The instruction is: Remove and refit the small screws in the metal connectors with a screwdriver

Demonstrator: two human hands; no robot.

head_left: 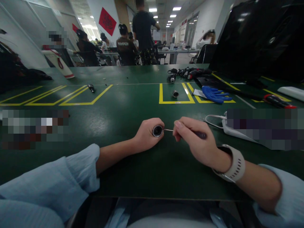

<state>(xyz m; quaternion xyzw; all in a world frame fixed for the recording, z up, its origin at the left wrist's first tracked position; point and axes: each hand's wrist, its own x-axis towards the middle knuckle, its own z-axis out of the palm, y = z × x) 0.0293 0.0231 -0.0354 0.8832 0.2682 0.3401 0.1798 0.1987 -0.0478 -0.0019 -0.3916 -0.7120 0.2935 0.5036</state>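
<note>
L hand (146, 134) gripped tube (157, 131); R hand (199, 148) gripped driver (201, 135) w/ dark handle, tip approx. at tube's 3 o'clock.

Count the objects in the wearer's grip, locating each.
2: the hollow round part in the left grip, the thin-shafted tool in the right grip. Smaller pieces may be hidden.

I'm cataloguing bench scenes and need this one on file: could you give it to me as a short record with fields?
Left hand: holds a round part, open end toward the camera
Right hand: grips a thin tool, dark handle
Tool tip: at the part's side; contact unclear
Right wrist: pale watch
Table: green, marked with yellow tape
Ahead: metal piece inside a taped box; blue glove to its right
</note>
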